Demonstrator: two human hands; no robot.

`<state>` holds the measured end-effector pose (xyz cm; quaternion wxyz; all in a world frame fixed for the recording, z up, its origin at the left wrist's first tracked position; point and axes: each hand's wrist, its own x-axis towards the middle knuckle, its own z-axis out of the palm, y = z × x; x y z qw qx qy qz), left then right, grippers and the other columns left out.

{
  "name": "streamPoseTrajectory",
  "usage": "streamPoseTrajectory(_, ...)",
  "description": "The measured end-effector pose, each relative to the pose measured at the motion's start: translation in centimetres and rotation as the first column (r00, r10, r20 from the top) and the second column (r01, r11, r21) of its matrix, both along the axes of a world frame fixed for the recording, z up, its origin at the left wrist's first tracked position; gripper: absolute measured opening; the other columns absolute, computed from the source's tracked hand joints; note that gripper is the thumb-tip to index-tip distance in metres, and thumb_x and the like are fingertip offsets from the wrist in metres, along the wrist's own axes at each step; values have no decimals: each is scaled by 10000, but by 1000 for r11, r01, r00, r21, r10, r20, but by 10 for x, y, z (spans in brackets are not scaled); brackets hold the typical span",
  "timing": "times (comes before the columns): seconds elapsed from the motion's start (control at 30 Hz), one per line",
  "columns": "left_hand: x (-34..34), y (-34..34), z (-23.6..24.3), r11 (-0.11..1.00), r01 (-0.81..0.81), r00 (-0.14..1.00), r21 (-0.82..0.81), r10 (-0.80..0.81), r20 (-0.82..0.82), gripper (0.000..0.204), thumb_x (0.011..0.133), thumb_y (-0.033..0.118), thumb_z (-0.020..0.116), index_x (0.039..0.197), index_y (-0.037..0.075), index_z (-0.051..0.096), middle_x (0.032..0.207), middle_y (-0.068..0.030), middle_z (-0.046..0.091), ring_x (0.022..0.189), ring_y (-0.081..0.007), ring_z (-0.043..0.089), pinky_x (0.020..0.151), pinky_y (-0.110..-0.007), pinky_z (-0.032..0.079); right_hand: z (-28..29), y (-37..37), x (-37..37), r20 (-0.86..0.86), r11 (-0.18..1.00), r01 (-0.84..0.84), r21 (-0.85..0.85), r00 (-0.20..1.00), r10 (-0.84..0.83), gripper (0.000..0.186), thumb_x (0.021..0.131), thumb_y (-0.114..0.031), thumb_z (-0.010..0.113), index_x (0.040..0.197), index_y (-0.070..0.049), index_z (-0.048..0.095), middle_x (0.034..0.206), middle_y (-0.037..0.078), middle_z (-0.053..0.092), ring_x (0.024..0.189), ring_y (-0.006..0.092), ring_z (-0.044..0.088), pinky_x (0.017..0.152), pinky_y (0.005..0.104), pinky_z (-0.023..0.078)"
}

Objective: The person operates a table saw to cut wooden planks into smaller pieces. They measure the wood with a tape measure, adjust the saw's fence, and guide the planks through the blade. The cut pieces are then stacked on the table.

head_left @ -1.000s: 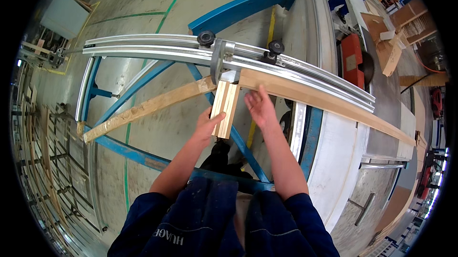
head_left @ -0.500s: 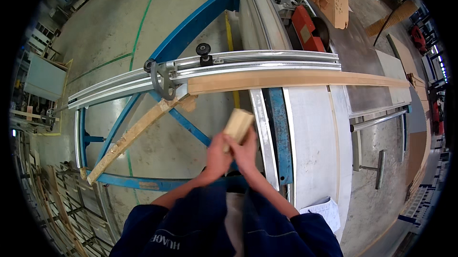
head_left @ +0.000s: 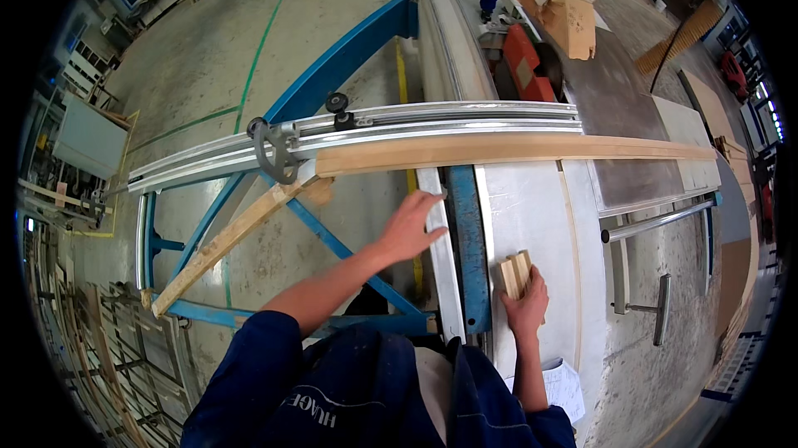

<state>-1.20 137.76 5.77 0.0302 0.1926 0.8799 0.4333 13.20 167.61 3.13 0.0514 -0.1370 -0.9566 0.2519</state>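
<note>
Right hand (head_left: 525, 307) grips a wood block (head_left: 514, 272) over the white table (head_left: 522, 209); left hand (head_left: 410, 226), apart and empty, spreads at the metal rail (head_left: 446, 269). The block looks stiff and light, best held by its long sides.

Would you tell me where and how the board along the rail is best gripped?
Grip the board probably by its near edge, at two spread points, from the wearer's side: it is long, and the rail lines most of its far edge.
</note>
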Motion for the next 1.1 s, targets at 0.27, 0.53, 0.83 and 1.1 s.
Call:
streamPoseTrajectory(0.27,-120,9,5,922,-163,913,-351,6,-408,768,759,354,840,1436,170,528,1460,-190,425,1381,-401,363,1173,-508,295,4,11,0,177,999,-3,36,984,-4,963,653,-363,895,1435,-20,449,1356,189,557,1246,366,522,1039,474,415)
streamPoseTrajectory(0.53,-174,34,-4,841,2,951,-540,-169,-259,710,803,468,784,1451,314,539,1493,-207,382,1384,-406,346,1151,-504,302,45,14,-137,-267,982,-165,-96,954,134,706,857,-326,768,1419,-17,473,1422,238,487,1318,407,463,1115,487,366)
streamPoseTrajectory(0.83,-176,47,5,852,-7,938,-523,-176,-298,560,784,450,799,1300,272,677,1390,-187,432,1295,-400,379,1105,-514,312,1,28,-356,-376,837,-450,311,750,544,531,921,-401,638,1283,-20,561,1310,175,565,1303,358,471,1195,477,281)
streamPoseTrajectory(1.1,-182,58,-10,840,-30,913,-542,-197,-356,622,740,429,829,1302,237,645,1384,-202,430,1256,-406,401,1067,-521,322,-6,33,-376,-397,794,-525,307,688,608,435,885,-345,636,1138,7,596,1090,175,597,1109,341,533,1079,464,366)
